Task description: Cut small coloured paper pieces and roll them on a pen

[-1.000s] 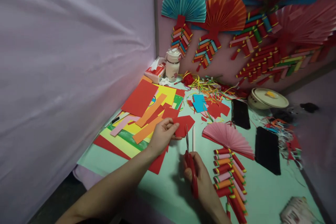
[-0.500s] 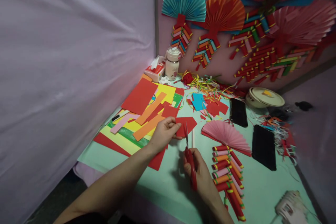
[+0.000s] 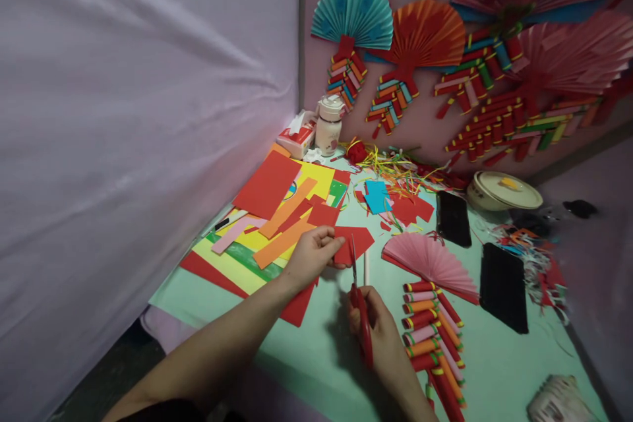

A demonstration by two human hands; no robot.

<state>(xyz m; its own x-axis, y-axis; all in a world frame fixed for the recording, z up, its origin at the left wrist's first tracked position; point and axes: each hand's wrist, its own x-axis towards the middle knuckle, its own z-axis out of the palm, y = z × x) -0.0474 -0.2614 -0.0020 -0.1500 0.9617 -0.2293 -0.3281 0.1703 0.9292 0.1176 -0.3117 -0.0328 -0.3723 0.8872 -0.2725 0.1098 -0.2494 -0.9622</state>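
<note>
Between the thumb and fingers of my left hand (image 3: 316, 250) is a small piece of red paper (image 3: 363, 241) with a pointed right end. My right hand (image 3: 378, 326) grips the red handles of a pair of scissors (image 3: 364, 326). The blades point away from me and lie at the red paper; whether they are cutting into it is hard to make out. A thin white stick (image 3: 366, 269) lies on the table just beyond my right hand. Right of that hand rests a pink folded paper fan (image 3: 430, 260) above several rolled paper tubes (image 3: 425, 323) in red, pink and orange.
Coloured paper sheets (image 3: 267, 184) and strips cover the table's left side. Behind stand a tissue pack (image 3: 299, 136) and a white bottle (image 3: 329, 128). Two dark phones (image 3: 504, 287), a lidded bowl (image 3: 504, 191) and paper scraps (image 3: 541, 264) lie rightward. A glue gun-like pale object (image 3: 558, 399) sits front right.
The whole view has shifted slightly, so everything appears a little lower and further right. Both hands keep nearly the same hold on the paper and the scissors.
</note>
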